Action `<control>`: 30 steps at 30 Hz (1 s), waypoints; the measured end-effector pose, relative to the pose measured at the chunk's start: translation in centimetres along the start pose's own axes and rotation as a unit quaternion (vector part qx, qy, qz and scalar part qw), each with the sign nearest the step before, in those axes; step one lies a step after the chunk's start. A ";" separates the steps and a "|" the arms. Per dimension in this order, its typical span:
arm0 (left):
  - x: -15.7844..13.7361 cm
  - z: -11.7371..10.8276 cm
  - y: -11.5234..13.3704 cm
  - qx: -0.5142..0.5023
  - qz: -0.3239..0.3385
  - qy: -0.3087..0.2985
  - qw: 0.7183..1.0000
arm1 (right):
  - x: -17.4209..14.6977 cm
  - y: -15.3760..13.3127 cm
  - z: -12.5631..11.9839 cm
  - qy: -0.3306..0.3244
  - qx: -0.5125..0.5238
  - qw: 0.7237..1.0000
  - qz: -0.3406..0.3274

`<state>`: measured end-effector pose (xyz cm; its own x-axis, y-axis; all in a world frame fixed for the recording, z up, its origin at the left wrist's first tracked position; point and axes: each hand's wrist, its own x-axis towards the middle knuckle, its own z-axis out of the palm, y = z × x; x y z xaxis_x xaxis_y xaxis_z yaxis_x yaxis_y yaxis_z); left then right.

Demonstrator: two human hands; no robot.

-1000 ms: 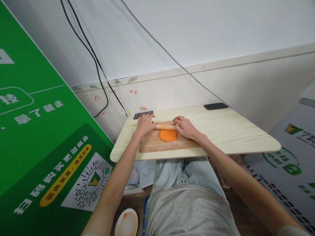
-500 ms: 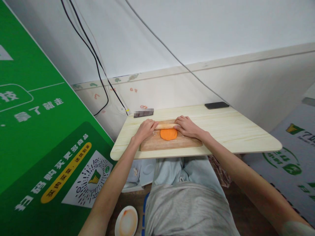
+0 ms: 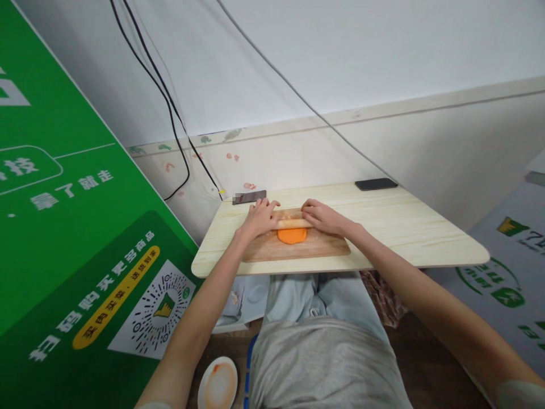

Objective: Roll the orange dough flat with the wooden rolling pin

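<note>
A wooden rolling pin (image 3: 292,224) lies crosswise over the far part of a flat, rounded piece of orange dough (image 3: 292,236). Under both is a wooden cutting board (image 3: 319,247). My left hand (image 3: 260,218) is on the pin's left end, with a finger or thumb sticking out over it. At the right end, my right hand (image 3: 321,217) has its fingers bent over the pin. Both hands cover the pin's ends.
Two dark phones, a left one (image 3: 250,197) and a right one (image 3: 376,184), lie at the back of the pale table (image 3: 404,227) by the wall. Black cables (image 3: 170,108) hang at left beside a green printed panel (image 3: 85,227). A stained white plate (image 3: 218,383) sits low at left.
The rolling pin has come slightly nearer over the dough, covering more of its far edge. My left hand has shifted, its fingers now more raised and spread over the pin's end.
</note>
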<state>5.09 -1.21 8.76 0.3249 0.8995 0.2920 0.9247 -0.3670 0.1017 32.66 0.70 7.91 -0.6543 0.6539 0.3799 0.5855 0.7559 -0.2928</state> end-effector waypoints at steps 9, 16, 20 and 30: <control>-0.7 1.0 0.6 -0.022 -0.067 -0.052 0.996 | -0.6 0.1 1.2 0.004 -0.077 0.996 0.048; -3.2 1.2 1.7 0.000 -0.044 0.016 0.999 | -2.3 -1.4 2.1 0.037 -0.081 0.995 0.048; -4.3 1.4 2.2 -0.009 -0.043 0.052 0.998 | -3.2 -2.2 2.3 0.043 -0.091 0.994 0.048; -6.6 2.2 2.8 -0.093 -0.028 0.114 0.989 | -5.5 -5.0 2.5 0.062 -0.085 0.992 0.071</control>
<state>5.95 -7.62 5.04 0.2020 0.8510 0.4848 0.8802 -0.3748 0.2911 32.15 -6.54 5.10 -0.5013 0.7374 0.4526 0.7474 0.6326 -0.2029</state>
